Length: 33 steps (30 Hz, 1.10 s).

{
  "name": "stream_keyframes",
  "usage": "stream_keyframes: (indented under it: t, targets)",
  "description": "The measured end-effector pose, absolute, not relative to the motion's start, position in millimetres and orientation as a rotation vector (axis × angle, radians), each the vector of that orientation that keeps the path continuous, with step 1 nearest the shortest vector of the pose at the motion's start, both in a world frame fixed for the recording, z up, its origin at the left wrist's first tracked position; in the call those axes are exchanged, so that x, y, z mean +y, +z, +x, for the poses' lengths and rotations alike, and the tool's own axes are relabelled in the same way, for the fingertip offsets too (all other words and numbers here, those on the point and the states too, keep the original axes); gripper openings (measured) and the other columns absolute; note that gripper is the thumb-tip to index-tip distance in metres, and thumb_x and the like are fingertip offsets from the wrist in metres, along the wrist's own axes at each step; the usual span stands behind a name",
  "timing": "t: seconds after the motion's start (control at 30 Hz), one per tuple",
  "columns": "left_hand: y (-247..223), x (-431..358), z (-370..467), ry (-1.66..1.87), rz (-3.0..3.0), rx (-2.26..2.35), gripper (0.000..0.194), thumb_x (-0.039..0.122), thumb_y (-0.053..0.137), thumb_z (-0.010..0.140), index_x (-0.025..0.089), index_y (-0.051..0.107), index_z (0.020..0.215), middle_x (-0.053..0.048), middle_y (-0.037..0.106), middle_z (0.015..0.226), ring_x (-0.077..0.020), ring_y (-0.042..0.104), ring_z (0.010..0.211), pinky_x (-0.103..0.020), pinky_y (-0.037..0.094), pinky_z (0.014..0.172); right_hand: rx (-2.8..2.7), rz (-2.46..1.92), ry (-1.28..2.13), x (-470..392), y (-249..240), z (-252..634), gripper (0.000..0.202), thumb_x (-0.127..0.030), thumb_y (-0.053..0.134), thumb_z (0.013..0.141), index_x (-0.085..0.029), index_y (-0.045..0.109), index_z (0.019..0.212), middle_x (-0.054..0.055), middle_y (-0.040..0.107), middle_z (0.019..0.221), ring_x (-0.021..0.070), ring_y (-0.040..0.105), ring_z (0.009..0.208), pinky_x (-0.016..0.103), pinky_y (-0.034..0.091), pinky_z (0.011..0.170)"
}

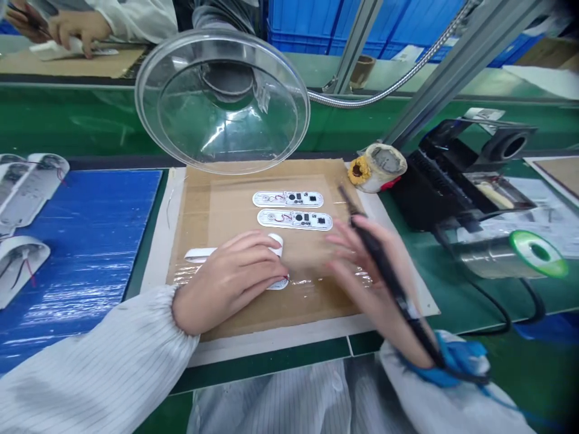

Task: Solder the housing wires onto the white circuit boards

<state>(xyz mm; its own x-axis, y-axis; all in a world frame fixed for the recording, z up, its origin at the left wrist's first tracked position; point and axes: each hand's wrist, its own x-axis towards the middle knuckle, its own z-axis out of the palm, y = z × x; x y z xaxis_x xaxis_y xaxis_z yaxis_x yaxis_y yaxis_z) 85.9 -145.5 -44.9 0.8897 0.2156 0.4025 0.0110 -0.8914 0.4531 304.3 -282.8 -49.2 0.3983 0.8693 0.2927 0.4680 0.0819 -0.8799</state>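
My left hand (235, 274) is curled over a white plastic housing (275, 241), pressing it to the cardboard mat; most of it is hidden under the fingers. From beneath the fingertips peeks the end of a white strip (279, 283). My right hand (377, 265) carries a black soldering iron (380, 256) across the thumb side, its tip pointing up and away from me. The fingers of that hand are partly spread and blurred. Two long white strips with circuit boards, an upper strip (287, 199) and a lower strip (294, 219), lie beyond my hands.
At the left, white housings with wires (27, 187) rest on a blue sheet (99, 241). A clear round shield (221, 102) hangs over the mat's back edge. On the right are a tip-cleaning sponge (359, 170), a black iron stand (434, 175) and a solder spool (506, 256). Another person's hands (76, 30) work opposite.
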Motion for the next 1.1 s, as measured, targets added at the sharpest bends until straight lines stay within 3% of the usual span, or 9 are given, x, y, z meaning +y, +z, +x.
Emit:
stream_keyframes:
  t: [0.1, 0.2, 0.33, 0.53, 0.67, 0.73, 0.8, 0.93, 1.1]
  targets:
    - [-48, -146, 91, 0.638, 2.614, 0.182, 0.016, 0.016, 0.058, 0.094, 0.018, 0.068, 0.107, -0.003, 0.070, 0.104, -0.0176, 0.053, 0.119, -0.032, 0.047, 0.102, -1.375, -1.519, 0.628, -283, -59, 271, 0.084, -0.022, 0.079, 0.080, -0.036, 0.031, 0.147, 0.003, 0.045, 0.151, 0.0225, 0.059, 0.125, 0.039, 0.055, 0.105]
    - [-49, -146, 93, 0.678, 2.638, 0.184, 0.013, 0.016, 0.058, 0.094, 0.018, 0.068, 0.103, -0.003, 0.070, 0.101, -0.0180, 0.053, 0.118, -0.033, 0.044, 0.105, -1.471, -1.545, 0.639, -278, -67, 258, 0.089, -0.020, 0.079, 0.080, -0.035, 0.026, 0.150, 0.004, 0.052, 0.144, 0.0235, 0.059, 0.126, 0.040, 0.055, 0.106]
    - [-48, -154, 91, 0.724, 2.614, 0.239, 0.012, 0.014, 0.058, 0.094, 0.019, 0.068, 0.099, -0.003, 0.068, 0.099, -0.0192, 0.052, 0.118, -0.040, 0.038, 0.113, -1.481, -1.543, 0.606, -273, -74, 253, 0.082, -0.019, 0.072, 0.085, -0.035, 0.027, 0.151, 0.006, 0.056, 0.141, 0.0247, 0.066, 0.114, 0.042, 0.059, 0.098]
    - [-46, -173, 81, 0.685, 2.523, 0.632, 0.012, 0.010, 0.060, 0.089, 0.020, 0.066, 0.091, -0.008, 0.051, 0.128, -0.0238, 0.044, 0.129, -0.052, 0.023, 0.120, -1.487, -1.567, 0.602, -273, -73, 248, 0.079, -0.021, 0.072, 0.085, -0.037, 0.029, 0.150, 0.004, 0.055, 0.143, 0.0224, 0.067, 0.109, 0.043, 0.057, 0.097]
    - [-46, -176, 81, 0.631, 2.493, 0.679, 0.010, 0.013, 0.057, 0.090, 0.020, 0.064, 0.089, -0.007, 0.051, 0.130, -0.0219, 0.046, 0.126, -0.050, 0.022, 0.120, -1.268, -1.538, 0.500, -282, -54, 262, 0.055, -0.021, 0.072, 0.087, -0.033, 0.051, 0.137, -0.001, 0.074, 0.110, 0.0183, 0.070, 0.104, 0.035, 0.052, 0.101]
    - [-46, -174, 83, 0.605, 2.481, 0.686, 0.010, 0.014, 0.056, 0.090, 0.020, 0.064, 0.087, -0.007, 0.051, 0.130, -0.0207, 0.048, 0.124, -0.049, 0.024, 0.120, -1.141, -1.517, 0.336, -284, -45, 276, 0.028, -0.023, 0.062, 0.095, -0.030, 0.066, 0.121, -0.003, 0.076, 0.087, 0.0143, 0.072, 0.080, 0.031, 0.054, 0.090]
    - [-46, -171, 84, 0.603, 2.463, 0.692, 0.010, 0.014, 0.057, 0.090, 0.019, 0.065, 0.085, -0.007, 0.052, 0.129, -0.0204, 0.049, 0.121, -0.048, 0.029, 0.117, -1.067, -1.449, 0.205, -282, -42, 291, 0.021, -0.027, 0.059, 0.096, -0.028, 0.072, 0.112, -0.002, 0.073, 0.085, 0.0113, 0.065, 0.061, 0.030, 0.054, 0.070]
    - [-47, -168, 85, 0.640, 2.446, 0.688, 0.010, 0.013, 0.060, 0.088, 0.020, 0.066, 0.085, -0.007, 0.054, 0.125, -0.0203, 0.051, 0.119, -0.047, 0.036, 0.111, -0.952, -1.419, 0.117, -277, -53, 306, 0.018, -0.028, 0.070, 0.089, -0.027, 0.075, 0.106, -0.001, 0.067, 0.078, 0.0110, 0.056, 0.054, 0.027, 0.044, 0.051]
    - [-47, -167, 83, 0.612, 2.441, 0.686, 0.010, 0.013, 0.060, 0.089, 0.021, 0.066, 0.086, -0.006, 0.054, 0.126, -0.0201, 0.051, 0.123, -0.049, 0.031, 0.115, -1.030, -1.357, 0.220, -282, -64, 299, 0.017, -0.030, 0.060, 0.094, -0.023, 0.074, 0.086, 0.001, 0.066, 0.073, 0.0110, 0.049, 0.048, 0.026, 0.035, 0.040]
